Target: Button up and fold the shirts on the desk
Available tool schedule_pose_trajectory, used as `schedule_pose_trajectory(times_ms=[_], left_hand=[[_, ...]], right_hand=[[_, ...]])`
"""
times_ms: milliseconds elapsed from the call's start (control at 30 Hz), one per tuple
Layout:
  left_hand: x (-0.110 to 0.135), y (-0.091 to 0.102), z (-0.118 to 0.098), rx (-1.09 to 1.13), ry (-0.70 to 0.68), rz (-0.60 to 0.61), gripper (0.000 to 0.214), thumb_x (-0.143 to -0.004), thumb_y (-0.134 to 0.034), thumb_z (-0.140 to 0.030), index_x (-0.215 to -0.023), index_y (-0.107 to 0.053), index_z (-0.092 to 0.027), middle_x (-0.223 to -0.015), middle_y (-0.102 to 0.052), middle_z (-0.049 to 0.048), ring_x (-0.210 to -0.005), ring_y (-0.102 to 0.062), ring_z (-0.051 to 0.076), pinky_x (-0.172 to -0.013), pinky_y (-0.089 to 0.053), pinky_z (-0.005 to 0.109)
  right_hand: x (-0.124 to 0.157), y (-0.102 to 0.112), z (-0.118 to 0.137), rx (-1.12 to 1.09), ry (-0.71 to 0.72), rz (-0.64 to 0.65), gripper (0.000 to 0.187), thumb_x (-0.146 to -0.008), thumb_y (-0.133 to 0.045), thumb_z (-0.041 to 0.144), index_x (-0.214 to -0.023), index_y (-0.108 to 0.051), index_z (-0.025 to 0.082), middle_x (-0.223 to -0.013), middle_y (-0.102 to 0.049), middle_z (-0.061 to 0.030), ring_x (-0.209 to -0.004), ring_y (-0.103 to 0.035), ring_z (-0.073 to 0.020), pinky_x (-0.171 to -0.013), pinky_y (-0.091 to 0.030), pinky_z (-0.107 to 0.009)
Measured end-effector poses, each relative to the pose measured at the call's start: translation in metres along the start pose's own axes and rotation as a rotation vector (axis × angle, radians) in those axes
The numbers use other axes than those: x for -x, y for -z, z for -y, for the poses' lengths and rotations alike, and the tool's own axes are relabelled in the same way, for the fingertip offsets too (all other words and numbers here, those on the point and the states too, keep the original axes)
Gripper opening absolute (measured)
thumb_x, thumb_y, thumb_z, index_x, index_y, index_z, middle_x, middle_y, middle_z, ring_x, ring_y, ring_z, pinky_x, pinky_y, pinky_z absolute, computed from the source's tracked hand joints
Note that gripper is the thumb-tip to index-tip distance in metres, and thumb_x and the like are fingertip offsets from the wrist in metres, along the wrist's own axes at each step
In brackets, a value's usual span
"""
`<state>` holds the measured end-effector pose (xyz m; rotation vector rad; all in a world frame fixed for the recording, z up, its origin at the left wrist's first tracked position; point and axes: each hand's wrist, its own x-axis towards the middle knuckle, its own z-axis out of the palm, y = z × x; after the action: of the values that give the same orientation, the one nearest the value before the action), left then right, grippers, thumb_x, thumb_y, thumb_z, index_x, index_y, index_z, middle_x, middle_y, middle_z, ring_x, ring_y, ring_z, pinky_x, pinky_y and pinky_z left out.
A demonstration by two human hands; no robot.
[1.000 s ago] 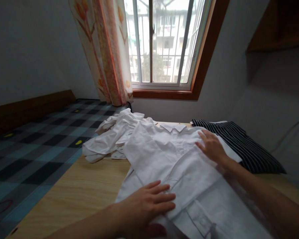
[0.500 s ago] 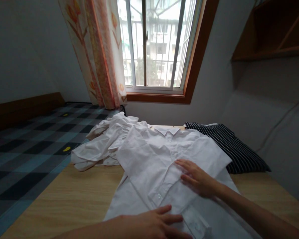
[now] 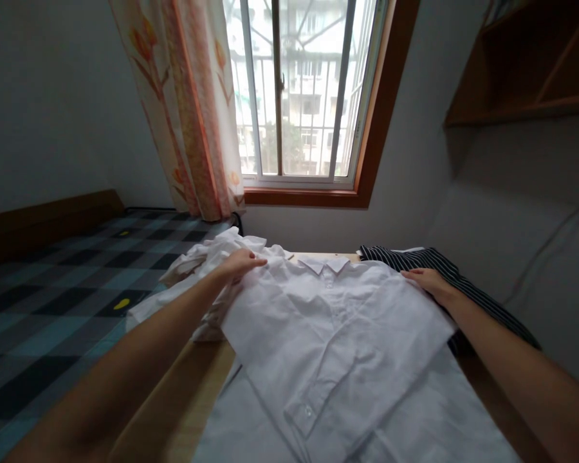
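Observation:
A white short-sleeved collared shirt lies face up and spread out, its collar toward the window and a button showing low on the placket. At the shirt's left shoulder edge, my left hand is closed on the fabric, thumb pointing right. My right hand pinches the opposite shoulder edge, close to a folded black-and-white striped cloth. Partly behind my left forearm is a crumpled heap of white clothing.
Under the shirt is a light wooden tabletop. A bed with a dark checked cover adjoins it on the left. Beyond stand a window and a floral curtain. A wooden shelf hangs at upper right.
Both hands have moved from the shirt's middle and lower front up to its two shoulders. They were flat with fingers spread and have now closed on the fabric.

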<state>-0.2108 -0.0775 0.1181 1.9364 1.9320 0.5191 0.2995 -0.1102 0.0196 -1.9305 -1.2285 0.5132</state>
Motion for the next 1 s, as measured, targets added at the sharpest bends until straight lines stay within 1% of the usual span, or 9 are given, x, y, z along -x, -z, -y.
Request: schedule_pose_trajectory(times_ms=[133, 267, 433, 533, 667, 733, 867, 933, 1000], left_hand=[[-0.014, -0.013, -0.006, -0.081, 0.023, 0.008, 0.015, -0.070, -0.066, -0.029, -0.070, -0.068, -0.015, -0.060, -0.062, 0.0013, -0.065, -0.060, 0.019, -0.054, -0.038, 0.024], [-0.026, -0.017, -0.013, -0.139, -0.019, -0.064, 0.009, -0.072, -0.061, -0.021, -0.077, -0.066, -0.015, -0.075, -0.068, 0.0050, -0.078, -0.063, 0.022, -0.062, -0.042, 0.025], [-0.032, -0.024, -0.014, -0.204, -0.092, -0.185, 0.019, -0.087, -0.049, -0.023, -0.101, -0.061, -0.018, -0.099, -0.069, 0.0102, -0.095, -0.064, 0.025, -0.079, -0.044, 0.029], [-0.036, -0.031, -0.012, -0.250, -0.145, -0.293, 0.025, -0.093, -0.041, -0.025, -0.112, -0.055, -0.019, -0.101, -0.070, 0.0115, -0.095, -0.065, 0.026, -0.080, -0.045, 0.031], [-0.041, -0.040, -0.012, -0.315, -0.141, -0.371, 0.025, -0.094, -0.040, -0.026, -0.115, -0.053, -0.022, -0.101, -0.070, 0.0107, -0.094, -0.066, 0.027, -0.078, -0.046, 0.032], [-0.042, -0.045, -0.014, -0.370, -0.135, -0.371, 0.025, -0.094, -0.040, -0.027, -0.115, -0.054, -0.023, -0.101, -0.069, 0.0099, -0.092, -0.067, 0.028, -0.075, -0.047, 0.034], [-0.036, -0.049, -0.017, -0.459, -0.166, -0.364, 0.030, -0.093, -0.044, -0.031, -0.120, -0.054, -0.023, -0.112, -0.065, 0.0115, -0.092, -0.066, 0.030, -0.076, -0.048, 0.038], [-0.027, -0.046, -0.019, -0.513, -0.247, -0.407, 0.035, -0.091, -0.048, -0.032, -0.123, -0.054, -0.020, -0.119, -0.061, 0.0141, -0.102, -0.062, 0.032, -0.082, -0.047, 0.041], [-0.012, -0.044, -0.023, -0.581, -0.399, -0.433, 0.037, -0.090, -0.050, -0.031, -0.124, -0.055, -0.017, -0.126, -0.058, 0.0159, -0.115, -0.054, 0.033, -0.091, -0.044, 0.043]], right_hand=[[-0.008, -0.009, 0.012, 0.055, -0.085, 0.143, 0.027, -0.065, -0.075, 0.034, -0.071, -0.072, 0.009, -0.069, -0.070, -0.0128, -0.062, -0.065, -0.0224, -0.054, -0.049, -0.029], [-0.012, -0.020, 0.026, 0.057, -0.004, 0.222, 0.016, -0.070, -0.068, 0.025, -0.073, -0.072, 0.010, -0.072, -0.071, -0.0099, -0.062, -0.064, -0.0191, -0.053, -0.047, -0.026], [-0.021, -0.025, 0.036, 0.159, 0.136, 0.079, 0.015, -0.073, -0.062, 0.023, -0.082, -0.070, 0.014, -0.081, -0.071, -0.0081, -0.077, -0.065, -0.0214, -0.064, -0.046, -0.026], [-0.030, -0.020, 0.037, 0.244, 0.155, -0.028, 0.019, -0.076, -0.061, 0.027, -0.088, -0.070, 0.015, -0.090, -0.071, -0.0125, -0.088, -0.064, -0.0268, -0.071, -0.045, -0.031], [-0.037, -0.016, 0.031, 0.448, 0.167, -0.136, 0.027, -0.083, -0.055, 0.030, -0.099, -0.069, 0.014, -0.099, -0.070, -0.0164, -0.092, -0.064, -0.0289, -0.076, -0.044, -0.033], [-0.037, -0.018, 0.027, 0.555, 0.156, -0.149, 0.029, -0.085, -0.053, 0.031, -0.101, -0.069, 0.013, -0.102, -0.070, -0.0173, -0.092, -0.064, -0.0290, -0.076, -0.044, -0.034], [-0.028, -0.026, 0.022, 0.608, 0.146, -0.114, 0.040, -0.088, -0.050, 0.036, -0.115, -0.063, 0.010, -0.110, -0.067, -0.0192, -0.100, -0.063, -0.0306, -0.081, -0.044, -0.035], [-0.019, -0.029, 0.024, 0.637, 0.194, -0.155, 0.052, -0.090, -0.048, 0.041, -0.128, -0.054, 0.006, -0.122, -0.061, -0.0228, -0.110, -0.058, -0.0333, -0.088, -0.043, -0.038], [-0.004, -0.030, 0.029, 0.691, 0.306, -0.219, 0.060, -0.091, -0.044, 0.044, -0.135, -0.047, 0.004, -0.134, -0.053, -0.0253, -0.121, -0.051, -0.0358, -0.096, -0.040, -0.043]])
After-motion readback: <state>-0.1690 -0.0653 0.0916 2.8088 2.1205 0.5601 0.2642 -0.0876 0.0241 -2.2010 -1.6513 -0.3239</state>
